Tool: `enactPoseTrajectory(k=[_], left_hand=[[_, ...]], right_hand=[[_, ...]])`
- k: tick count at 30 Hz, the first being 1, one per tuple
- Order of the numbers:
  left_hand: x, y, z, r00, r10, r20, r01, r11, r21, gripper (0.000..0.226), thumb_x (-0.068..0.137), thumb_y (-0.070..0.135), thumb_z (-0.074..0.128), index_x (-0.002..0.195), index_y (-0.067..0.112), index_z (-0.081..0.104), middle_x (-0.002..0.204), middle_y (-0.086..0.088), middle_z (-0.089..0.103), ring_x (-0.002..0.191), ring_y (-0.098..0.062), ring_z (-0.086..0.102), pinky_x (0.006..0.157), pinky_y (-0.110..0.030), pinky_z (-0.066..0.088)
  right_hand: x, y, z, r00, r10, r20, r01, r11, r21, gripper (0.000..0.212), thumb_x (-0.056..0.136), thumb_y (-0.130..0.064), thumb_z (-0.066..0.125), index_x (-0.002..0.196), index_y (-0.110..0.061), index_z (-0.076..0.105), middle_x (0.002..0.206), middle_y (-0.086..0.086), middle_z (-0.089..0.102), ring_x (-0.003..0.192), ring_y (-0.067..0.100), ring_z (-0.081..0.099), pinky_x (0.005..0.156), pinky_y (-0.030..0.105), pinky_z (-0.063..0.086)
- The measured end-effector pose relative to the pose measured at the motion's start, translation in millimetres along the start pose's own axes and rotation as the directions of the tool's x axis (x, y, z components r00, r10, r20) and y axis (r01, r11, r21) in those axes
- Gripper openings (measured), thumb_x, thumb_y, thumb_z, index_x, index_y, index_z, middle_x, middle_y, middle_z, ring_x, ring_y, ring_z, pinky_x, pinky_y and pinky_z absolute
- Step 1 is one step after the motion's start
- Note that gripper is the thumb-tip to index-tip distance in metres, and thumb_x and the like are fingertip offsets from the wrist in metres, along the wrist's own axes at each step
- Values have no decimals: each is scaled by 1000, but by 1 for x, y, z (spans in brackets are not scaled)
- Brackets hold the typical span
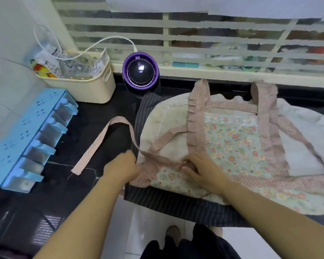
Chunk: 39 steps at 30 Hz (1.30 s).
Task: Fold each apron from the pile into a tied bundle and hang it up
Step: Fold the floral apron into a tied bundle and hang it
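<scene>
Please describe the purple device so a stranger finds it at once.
Start at the black counter below the barred window. Between the cream basket and the floral apron stands the device. Only it is round: a purple ring around a black dome.

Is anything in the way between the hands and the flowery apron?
Nothing visible is. Both hands are already on the flowery apron: the left hand grips its edge where the pink strap starts, and the right hand presses flat on the fabric beside it.
</scene>
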<state>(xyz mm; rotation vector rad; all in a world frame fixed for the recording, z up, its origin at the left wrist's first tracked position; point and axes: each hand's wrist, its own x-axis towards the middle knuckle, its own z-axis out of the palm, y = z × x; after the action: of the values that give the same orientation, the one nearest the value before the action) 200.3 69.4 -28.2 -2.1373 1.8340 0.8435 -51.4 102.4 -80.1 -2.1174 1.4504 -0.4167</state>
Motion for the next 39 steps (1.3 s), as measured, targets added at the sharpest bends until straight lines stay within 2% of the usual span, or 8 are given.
enactPoseTrajectory(k=[4, 11, 16, 23, 26, 30, 34, 39], left_hand=[[2, 48, -6, 932, 122, -341, -184, 971, -154, 14, 93, 25, 47, 105, 19, 53, 108, 1, 55, 90, -21, 55, 74, -33, 42], [63, 131, 17, 949, 300, -97, -315, 910, -269, 33, 92, 27, 52, 122, 14, 51, 126, -12, 53, 108, -29, 55, 92, -42, 46], [82, 172, 29, 840, 280, -465, -356, 931, -84, 54, 91, 31, 56, 139, 16, 37, 145, -10, 26, 130, -32, 27, 104, -43, 32], [113, 197, 20, 941, 338, 27, -339, 939, 65, 51, 82, 54, 60, 124, 27, 47, 116, 5, 58, 103, -19, 55, 85, -33, 44], [129, 208, 2, 921, 291, 260, -222, 938, -266, 59, 70, 56, 73, 113, 22, 50, 95, 9, 61, 89, -11, 59, 74, -26, 46], [141, 238, -6, 995, 78, 64, -6, 674, -738, 60, 81, 38, 73, 123, 11, 39, 82, 0, 62, 69, -11, 59, 52, -16, 48], [160, 257, -10, 992, -7, 125, 108, 556, -824, 44, 84, 39, 70, 109, 6, 54, 63, -2, 59, 54, -14, 54, 54, -26, 40], [149, 274, -34, 993, 90, 71, 50, 218, -975, 16, 93, 16, 56, 81, 11, 66, 71, -5, 65, 62, -16, 58, 62, -30, 47]], right_hand=[[-7, 17, -35, 974, 159, -161, -148, 986, 79, 30, 96, -29, 54, 123, -16, 58, 112, -6, 55, 104, 8, 47, 84, 19, 33], [-21, 115, -126, 739, 578, -346, -546, 815, 195, 40, 89, -30, 58, 122, -6, 59, 121, 11, 60, 113, 29, 54, 98, 35, 42], [-11, 167, -154, 724, 587, -363, -619, 785, 35, 41, 86, -25, 61, 121, -4, 56, 117, 17, 58, 109, 37, 51, 92, 41, 39], [-11, 189, -172, 726, 687, 37, -625, 680, -383, 24, 85, -46, 54, 90, -23, 49, 94, -5, 50, 91, 20, 54, 69, 32, 43], [3, 193, -199, 683, 708, 181, -708, 702, -74, 23, 86, -45, 60, 84, -23, 55, 86, -4, 58, 76, 12, 53, 63, 25, 41], [34, 202, -215, 624, 777, 81, -692, 501, 519, 47, 89, -34, 62, 125, -5, 53, 105, 5, 61, 85, 16, 58, 72, 29, 47], [53, 210, -213, 619, 772, 148, -663, 411, 626, 29, 91, -29, 62, 107, -4, 64, 70, 2, 55, 59, 12, 50, 49, 20, 36], [56, 210, -232, 712, 686, 152, -456, 287, 842, 21, 89, -13, 63, 108, -4, 64, 88, 7, 68, 81, 20, 64, 69, 27, 51]])
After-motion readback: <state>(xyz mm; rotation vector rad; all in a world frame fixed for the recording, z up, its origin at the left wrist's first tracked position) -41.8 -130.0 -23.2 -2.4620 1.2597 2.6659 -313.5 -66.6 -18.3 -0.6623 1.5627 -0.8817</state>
